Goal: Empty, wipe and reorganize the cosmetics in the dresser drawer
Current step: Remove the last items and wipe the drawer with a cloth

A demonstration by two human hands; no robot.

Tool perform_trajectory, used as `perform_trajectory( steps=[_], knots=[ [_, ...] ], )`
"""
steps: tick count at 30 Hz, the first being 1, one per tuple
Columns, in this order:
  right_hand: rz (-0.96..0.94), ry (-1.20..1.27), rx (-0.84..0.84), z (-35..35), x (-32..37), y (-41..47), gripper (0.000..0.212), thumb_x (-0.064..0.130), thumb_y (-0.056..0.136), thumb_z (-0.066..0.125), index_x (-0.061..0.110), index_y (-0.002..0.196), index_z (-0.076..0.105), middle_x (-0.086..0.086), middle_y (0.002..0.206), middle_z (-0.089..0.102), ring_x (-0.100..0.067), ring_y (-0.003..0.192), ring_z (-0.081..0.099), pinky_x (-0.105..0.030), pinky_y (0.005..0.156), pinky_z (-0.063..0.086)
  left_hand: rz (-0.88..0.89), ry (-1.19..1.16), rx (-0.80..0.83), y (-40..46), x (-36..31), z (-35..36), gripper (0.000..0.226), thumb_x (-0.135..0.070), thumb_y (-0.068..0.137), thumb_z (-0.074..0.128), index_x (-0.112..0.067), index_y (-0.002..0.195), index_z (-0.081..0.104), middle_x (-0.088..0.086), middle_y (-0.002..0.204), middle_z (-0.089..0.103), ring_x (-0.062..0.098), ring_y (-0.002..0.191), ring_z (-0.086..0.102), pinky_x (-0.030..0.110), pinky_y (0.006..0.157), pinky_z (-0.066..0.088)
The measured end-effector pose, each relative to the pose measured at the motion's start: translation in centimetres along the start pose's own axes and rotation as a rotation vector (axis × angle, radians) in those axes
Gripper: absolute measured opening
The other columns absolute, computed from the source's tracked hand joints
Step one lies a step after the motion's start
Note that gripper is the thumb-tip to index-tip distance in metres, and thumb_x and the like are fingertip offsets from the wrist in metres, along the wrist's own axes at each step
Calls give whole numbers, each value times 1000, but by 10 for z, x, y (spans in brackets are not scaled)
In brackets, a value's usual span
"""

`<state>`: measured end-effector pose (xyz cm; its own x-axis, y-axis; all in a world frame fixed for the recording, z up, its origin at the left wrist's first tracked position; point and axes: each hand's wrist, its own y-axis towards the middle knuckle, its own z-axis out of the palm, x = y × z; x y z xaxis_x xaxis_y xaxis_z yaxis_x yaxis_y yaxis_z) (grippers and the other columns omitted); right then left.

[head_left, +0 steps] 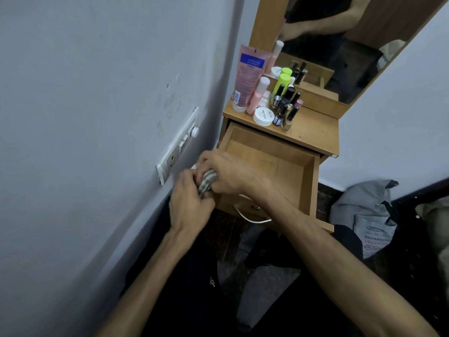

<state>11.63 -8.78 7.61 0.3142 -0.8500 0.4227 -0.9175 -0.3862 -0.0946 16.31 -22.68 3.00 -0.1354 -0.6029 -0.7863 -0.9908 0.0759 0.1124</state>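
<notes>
both hands (209, 183) bunching cloth (207, 181) over open drawer (267, 164)

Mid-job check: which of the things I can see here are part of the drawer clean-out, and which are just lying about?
Part of the job:
open drawer, looks empty
striped cloth, held by left hand and right hand
cosmetics on the dresser top

Just lying about:
grey bag on the floor
wall switch panel
mirror
</notes>
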Motion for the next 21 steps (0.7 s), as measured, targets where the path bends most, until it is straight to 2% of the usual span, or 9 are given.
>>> perform_trajectory(
  steps=[4,6,9,12,15,18,21],
  knots=[
    [-3,-148,53,-8,-4,-27,19,16,66,77,28,81,77,8,98,59,-14,92,57,-32,75,51,-41,-167,7,-19,-9,31,35,-9,71,69,-21,96,48,-5,87,55,13,74,54,31,56,43],
    [59,-140,91,-18,-15,-47,17,14,66,77,27,78,74,6,102,62,-13,91,58,-30,72,51,-12,-176,52,-27,-18,47,36,-15,72,72,-21,99,49,-6,89,56,12,75,55,30,57,45],
    [158,-82,140,-27,-35,-79,26,11,66,72,36,70,66,11,103,62,-13,86,59,-31,67,50,72,-171,133,-42,-33,70,38,-24,74,70,-18,105,50,-6,90,57,15,79,57,35,62,50],
    [220,-58,163,-32,-54,-109,28,15,62,65,42,62,59,16,97,60,-11,82,58,-31,66,49,120,-176,221,-54,-52,88,36,-28,73,73,-20,96,47,-6,88,55,14,76,55,31,60,45],
    [293,2,130,-39,-68,-145,28,18,56,56,46,55,54,16,92,62,-8,80,58,-33,68,52,180,-140,324,-63,-75,102,36,-29,73,72,-19,97,47,-5,89,55,13,76,52,25,62,36],
    [350,49,90,-41,-81,-175,31,18,53,51,48,51,54,13,90,65,-3,72,58,-27,63,48,222,-89,432,-67,-94,115,37,-32,73,70,-18,100,49,-4,91,57,16,79,55,27,65,38],
    [412,71,40,-41,-96,-203,36,16,52,50,52,50,55,15,90,65,-4,74,58,-34,69,52,276,-41,490,-73,-111,131,37,-35,73,67,-15,101,52,-2,92,60,22,82,60,30,66,38]
  ],
)
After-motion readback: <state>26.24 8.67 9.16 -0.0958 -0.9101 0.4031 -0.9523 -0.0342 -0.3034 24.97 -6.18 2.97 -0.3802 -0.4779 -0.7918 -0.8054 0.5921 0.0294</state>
